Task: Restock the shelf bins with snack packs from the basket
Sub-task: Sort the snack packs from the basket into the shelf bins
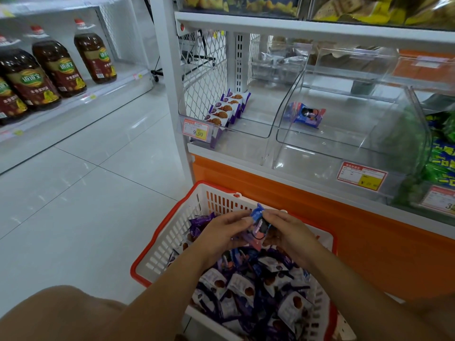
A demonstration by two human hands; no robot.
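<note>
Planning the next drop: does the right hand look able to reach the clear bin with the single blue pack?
Probably yes: the clear bin opens toward the front, and nothing stands between it and the right hand, though that hand pinches a blue pack.

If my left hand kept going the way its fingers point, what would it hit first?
The left hand would probably meet the right hand, gripping the same blue snack pack opposite it; depth is unclear.
</note>
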